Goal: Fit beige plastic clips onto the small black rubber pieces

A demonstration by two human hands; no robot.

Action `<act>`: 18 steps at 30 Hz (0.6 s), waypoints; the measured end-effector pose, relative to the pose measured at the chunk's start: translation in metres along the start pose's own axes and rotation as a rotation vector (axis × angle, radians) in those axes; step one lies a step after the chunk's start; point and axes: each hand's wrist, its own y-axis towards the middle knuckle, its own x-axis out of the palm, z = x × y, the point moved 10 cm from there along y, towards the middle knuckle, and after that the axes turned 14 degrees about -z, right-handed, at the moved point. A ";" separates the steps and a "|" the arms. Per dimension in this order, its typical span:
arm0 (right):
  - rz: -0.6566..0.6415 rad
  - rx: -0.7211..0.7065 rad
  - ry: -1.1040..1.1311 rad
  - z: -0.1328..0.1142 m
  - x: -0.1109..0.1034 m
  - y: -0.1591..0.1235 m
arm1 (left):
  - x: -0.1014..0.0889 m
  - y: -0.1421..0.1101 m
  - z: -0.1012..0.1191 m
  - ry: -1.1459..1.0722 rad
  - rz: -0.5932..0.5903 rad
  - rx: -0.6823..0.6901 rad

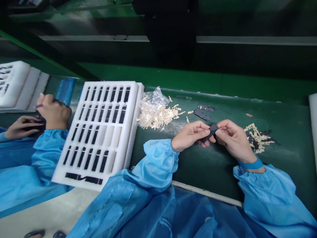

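Note:
My left hand [194,134] is closed around a small dark plate-like part [212,131], which stands tilted between thumb and fingers. At the upper end of that part, my right hand [231,137] pinches with thumb and forefinger; whether a smaller piece sits under the fingertips is hidden. Just beyond my hands, two flat black plates with holes [202,114] lie on the green bench. Right of my right hand is a small heap of cream and black strips [259,137].
A clear plastic bag [156,99] lies over a pile of cream pieces [158,115]. Left of it, a white foam tray [111,132] holds rows of black parts. Further left are a co-worker's hands [55,112] and stacked foam trays [18,86]. Another white block [314,115] stands at the right edge.

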 end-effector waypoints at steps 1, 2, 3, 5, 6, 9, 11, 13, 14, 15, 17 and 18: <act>-0.030 -0.015 0.034 -0.001 0.004 -0.001 | 0.003 0.000 -0.002 -0.051 -0.026 -0.029; -0.050 -0.036 0.053 -0.003 0.007 -0.001 | 0.006 -0.001 -0.005 -0.097 -0.043 -0.055; -0.064 -0.062 0.058 -0.006 0.011 -0.002 | 0.007 -0.001 -0.007 -0.138 -0.055 -0.076; -0.079 -0.109 0.043 -0.011 0.017 -0.002 | 0.008 0.000 -0.009 -0.193 -0.055 -0.086; -0.079 -0.129 0.034 -0.013 0.019 -0.002 | 0.006 0.000 -0.009 -0.205 -0.044 -0.080; -0.037 -0.160 0.009 -0.016 0.020 -0.002 | 0.002 0.001 -0.009 -0.191 -0.009 -0.063; -0.012 -0.148 0.004 -0.015 0.020 -0.001 | 0.001 0.001 -0.010 -0.172 0.000 -0.059; -0.023 -0.119 0.010 -0.011 0.021 0.001 | 0.000 0.001 -0.010 -0.169 0.001 -0.059; -0.038 -0.108 0.011 -0.009 0.022 0.002 | 0.000 0.001 -0.010 -0.175 0.003 -0.060; -0.052 -0.104 0.006 -0.008 0.022 0.002 | 0.000 0.000 -0.010 -0.183 0.004 -0.062; -0.068 -0.107 -0.014 -0.009 0.020 0.003 | 0.000 0.000 -0.009 -0.197 -0.001 -0.063; -0.071 -0.112 -0.026 -0.010 0.018 0.002 | 0.000 0.000 -0.009 -0.199 -0.001 -0.059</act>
